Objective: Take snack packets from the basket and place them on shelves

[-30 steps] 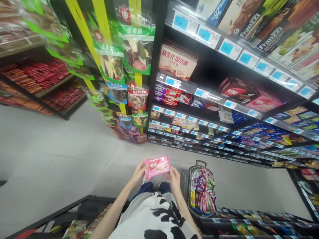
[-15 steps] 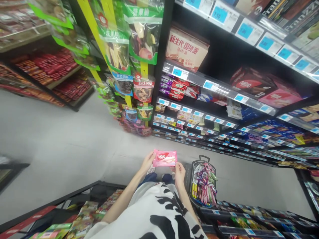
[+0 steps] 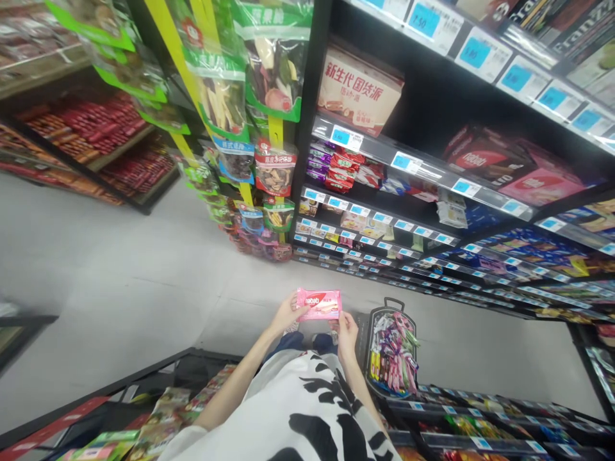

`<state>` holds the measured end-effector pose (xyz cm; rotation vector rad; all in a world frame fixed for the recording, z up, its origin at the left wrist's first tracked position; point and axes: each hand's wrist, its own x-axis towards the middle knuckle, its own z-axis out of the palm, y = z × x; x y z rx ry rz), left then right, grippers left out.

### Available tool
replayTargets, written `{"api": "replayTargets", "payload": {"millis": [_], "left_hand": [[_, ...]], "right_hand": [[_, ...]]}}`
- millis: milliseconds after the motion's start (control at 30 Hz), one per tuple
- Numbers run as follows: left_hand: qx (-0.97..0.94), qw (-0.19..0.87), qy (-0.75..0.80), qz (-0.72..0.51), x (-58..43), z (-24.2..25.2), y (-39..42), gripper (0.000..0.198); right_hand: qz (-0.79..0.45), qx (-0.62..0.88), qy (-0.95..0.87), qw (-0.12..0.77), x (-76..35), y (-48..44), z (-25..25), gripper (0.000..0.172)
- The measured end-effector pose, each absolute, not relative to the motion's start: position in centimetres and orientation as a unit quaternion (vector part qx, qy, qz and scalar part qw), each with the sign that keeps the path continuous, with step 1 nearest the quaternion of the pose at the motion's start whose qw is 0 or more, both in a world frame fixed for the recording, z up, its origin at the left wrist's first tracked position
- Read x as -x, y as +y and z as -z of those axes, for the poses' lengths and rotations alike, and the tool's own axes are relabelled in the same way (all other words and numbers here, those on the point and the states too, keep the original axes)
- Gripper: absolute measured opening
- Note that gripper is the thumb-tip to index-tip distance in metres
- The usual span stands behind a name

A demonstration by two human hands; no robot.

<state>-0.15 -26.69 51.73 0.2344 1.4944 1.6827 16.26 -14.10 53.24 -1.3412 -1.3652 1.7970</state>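
A flat pink wafer packet (image 3: 319,304) with a red logo is held level in front of me, low in the view. My left hand (image 3: 287,314) grips its left end, fingers curled round the edge. My right hand (image 3: 346,330) pinches its right end from below. Both forearms reach forward over my black-and-white patterned top. Just right of my right hand, a dark shopping basket (image 3: 369,358) stands on the floor, full of several colourful snack packets.
Black store shelving (image 3: 413,169) with blue price tags and boxed snacks fills the right side. Hanging strips of dried-fruit bags (image 3: 269,83) stand at its end. Another shelf of red packets (image 3: 96,137) is at far left. Grey floor (image 3: 120,275) lies between; low shelves border the bottom edge.
The packet has been turned from tilted to level and brought slightly higher between both hands. The view has swung a little downward and left.
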Motion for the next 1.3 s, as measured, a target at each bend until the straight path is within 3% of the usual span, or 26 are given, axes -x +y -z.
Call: {"api": "replayTargets", "payload": {"millis": [467, 667, 800, 933, 1033, 1300], "left_hand": [[-0.121, 0.413, 0.619, -0.657, -0.5, -52.5, -26.6, 0.069], [-0.184, 0.329, 0.645, -0.665, -1.2, -53.1, -26.7, 0.037], [-0.326, 0.221, 0.642, -0.658, -1.2, -53.6, -26.9, 0.006], [-0.512, 0.108, 0.612, -0.593, -1.0, -54.2, -27.1, 0.018], [-0.598, 0.064, 0.599, -0.529, -1.2, -54.8, -27.3, 0.024], [-0.663, 0.088, 0.574, -0.472, -1.4, -56.2, -27.4, 0.023]], "right_hand": [[-0.687, 0.494, -0.465, 0.259, -16.7, -14.1, -53.5, 0.04], [-0.779, 0.444, -0.372, 0.242, -16.2, -13.9, -55.1, 0.047], [-0.853, 0.397, -0.254, 0.225, -16.0, -13.3, -56.2, 0.053], [-0.864, 0.379, -0.254, 0.215, -15.8, -13.1, -56.7, 0.037], [-0.852, 0.386, -0.267, 0.232, -15.6, -13.1, -56.9, 0.038], [-0.83, 0.395, -0.304, 0.251, -15.6, -13.1, -57.6, 0.037]]}}
